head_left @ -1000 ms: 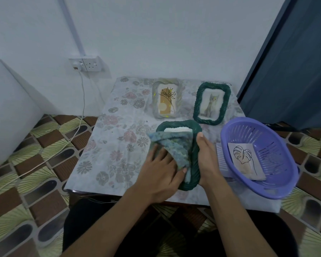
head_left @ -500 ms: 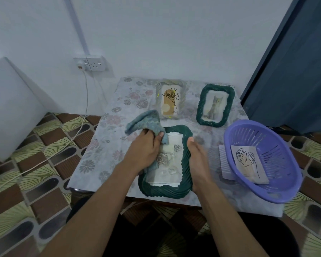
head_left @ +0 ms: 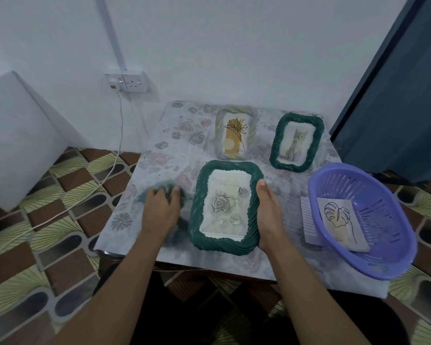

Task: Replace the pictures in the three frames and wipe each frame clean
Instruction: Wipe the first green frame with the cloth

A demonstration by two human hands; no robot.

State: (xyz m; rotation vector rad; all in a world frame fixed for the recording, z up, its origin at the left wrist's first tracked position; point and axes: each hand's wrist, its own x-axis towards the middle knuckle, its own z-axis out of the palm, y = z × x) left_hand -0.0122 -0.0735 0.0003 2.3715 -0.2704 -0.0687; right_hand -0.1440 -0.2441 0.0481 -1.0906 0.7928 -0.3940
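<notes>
A large green woven frame with a rose picture lies flat at the table's front. My right hand holds its right edge, thumb up along the side. My left hand is left of the frame, gripping a blurred blue-green cloth against the table. Behind stand a pale frame with a plant drawing and a smaller green frame with a cat picture.
A purple plastic basket at the right front holds a leaf drawing and overhangs the table edge. White sheets lie under it. The floral tablecloth covers a small table. A wall socket with cable is at the left.
My left hand has carried the cloth off the big green frame to the table on its left. The rose picture is now fully uncovered. My right hand stays on the frame's right edge.
</notes>
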